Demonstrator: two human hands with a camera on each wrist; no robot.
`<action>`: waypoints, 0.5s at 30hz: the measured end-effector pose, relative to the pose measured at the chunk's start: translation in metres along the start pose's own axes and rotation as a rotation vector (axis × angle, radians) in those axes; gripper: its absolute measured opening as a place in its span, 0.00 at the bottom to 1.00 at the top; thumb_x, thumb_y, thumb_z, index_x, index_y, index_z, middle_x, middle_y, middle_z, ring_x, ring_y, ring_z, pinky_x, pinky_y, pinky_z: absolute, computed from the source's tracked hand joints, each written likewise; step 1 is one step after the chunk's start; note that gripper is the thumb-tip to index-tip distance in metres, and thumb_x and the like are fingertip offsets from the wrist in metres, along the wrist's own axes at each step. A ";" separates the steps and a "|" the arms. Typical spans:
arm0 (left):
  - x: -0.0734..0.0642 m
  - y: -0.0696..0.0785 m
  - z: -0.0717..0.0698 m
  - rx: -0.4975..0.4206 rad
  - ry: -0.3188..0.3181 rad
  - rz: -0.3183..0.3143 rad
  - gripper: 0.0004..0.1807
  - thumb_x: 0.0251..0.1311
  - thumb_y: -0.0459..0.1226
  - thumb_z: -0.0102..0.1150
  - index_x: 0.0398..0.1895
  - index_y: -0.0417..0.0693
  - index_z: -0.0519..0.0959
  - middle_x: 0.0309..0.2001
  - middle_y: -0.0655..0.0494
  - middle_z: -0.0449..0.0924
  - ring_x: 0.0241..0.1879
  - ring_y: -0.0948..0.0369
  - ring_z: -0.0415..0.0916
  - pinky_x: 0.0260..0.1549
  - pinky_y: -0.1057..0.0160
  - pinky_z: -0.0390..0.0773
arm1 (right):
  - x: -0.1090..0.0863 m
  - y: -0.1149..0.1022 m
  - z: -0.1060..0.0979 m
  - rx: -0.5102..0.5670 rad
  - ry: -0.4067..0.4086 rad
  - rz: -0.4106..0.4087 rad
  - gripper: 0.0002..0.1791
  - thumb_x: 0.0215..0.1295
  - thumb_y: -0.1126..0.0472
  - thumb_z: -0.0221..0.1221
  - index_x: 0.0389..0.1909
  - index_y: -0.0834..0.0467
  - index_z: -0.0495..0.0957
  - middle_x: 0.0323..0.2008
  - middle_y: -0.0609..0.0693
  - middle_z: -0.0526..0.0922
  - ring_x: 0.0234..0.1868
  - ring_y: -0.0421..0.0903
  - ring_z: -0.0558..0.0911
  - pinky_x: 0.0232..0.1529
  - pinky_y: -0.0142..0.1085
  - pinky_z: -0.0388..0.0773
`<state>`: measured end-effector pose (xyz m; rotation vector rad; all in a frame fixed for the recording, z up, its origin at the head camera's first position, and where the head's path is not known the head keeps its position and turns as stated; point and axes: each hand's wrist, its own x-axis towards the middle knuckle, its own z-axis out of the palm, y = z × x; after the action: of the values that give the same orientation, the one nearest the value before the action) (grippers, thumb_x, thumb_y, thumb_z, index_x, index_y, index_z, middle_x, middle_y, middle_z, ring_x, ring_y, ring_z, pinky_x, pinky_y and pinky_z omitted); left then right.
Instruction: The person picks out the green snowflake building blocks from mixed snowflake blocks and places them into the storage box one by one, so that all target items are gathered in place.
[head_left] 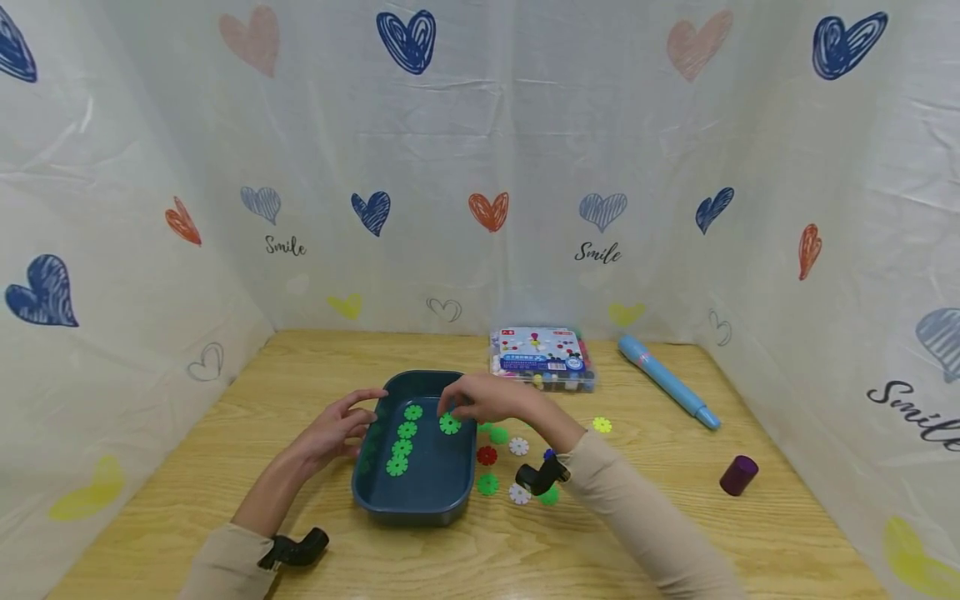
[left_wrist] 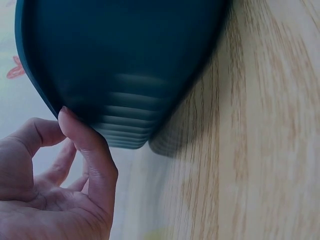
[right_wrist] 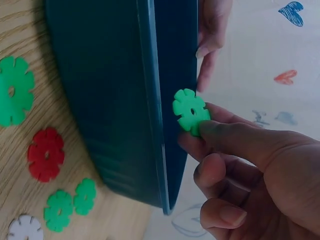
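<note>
My right hand (head_left: 480,398) is over the dark blue plastic basin (head_left: 450,506), pinching a green flower-shaped plastic disc (right_wrist: 192,111) between thumb and finger. In the right wrist view the disc is just past the basin's near rim. Several more green discs (head_left: 402,448) lie in a slanting row on the basin floor. At the basin's left side is my left hand (head_left: 337,429), its loosely bent fingers touching the rim from outside. The left wrist view shows one fingertip (left_wrist: 70,117) against the basin's outer wall.
Right of the basin lie loose discs: a red one (head_left: 487,455), white ones (head_left: 519,447), green ones (head_left: 487,484) and a yellow one (head_left: 602,425). Behind stands a clear box of beads (head_left: 542,360). Farther right are a blue marker-shaped tube (head_left: 667,382) and a purple cylinder (head_left: 739,475).
</note>
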<state>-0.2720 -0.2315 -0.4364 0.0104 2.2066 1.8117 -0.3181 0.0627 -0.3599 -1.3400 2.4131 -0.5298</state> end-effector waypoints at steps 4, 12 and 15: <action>0.000 0.001 0.001 0.002 0.002 -0.004 0.24 0.72 0.39 0.47 0.70 0.58 0.64 0.62 0.44 0.68 0.46 0.57 0.79 0.30 0.64 0.78 | 0.008 -0.006 0.001 0.011 -0.061 0.005 0.13 0.72 0.65 0.54 0.53 0.56 0.81 0.38 0.58 0.86 0.25 0.49 0.81 0.27 0.27 0.73; -0.001 0.001 0.001 -0.001 -0.010 -0.001 0.24 0.72 0.39 0.48 0.70 0.57 0.64 0.57 0.47 0.69 0.43 0.57 0.78 0.29 0.65 0.78 | 0.026 -0.017 0.001 -0.022 -0.151 -0.007 0.13 0.70 0.64 0.56 0.52 0.54 0.82 0.38 0.48 0.85 0.34 0.53 0.86 0.29 0.28 0.79; 0.000 0.001 0.000 -0.001 -0.017 -0.001 0.25 0.72 0.39 0.47 0.71 0.57 0.63 0.54 0.48 0.69 0.42 0.58 0.78 0.29 0.65 0.77 | 0.032 -0.024 0.001 -0.017 -0.189 -0.009 0.13 0.70 0.64 0.56 0.52 0.53 0.82 0.39 0.50 0.86 0.37 0.52 0.87 0.31 0.27 0.79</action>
<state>-0.2717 -0.2314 -0.4351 0.0244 2.1937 1.8061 -0.3159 0.0233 -0.3526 -1.3438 2.2647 -0.3675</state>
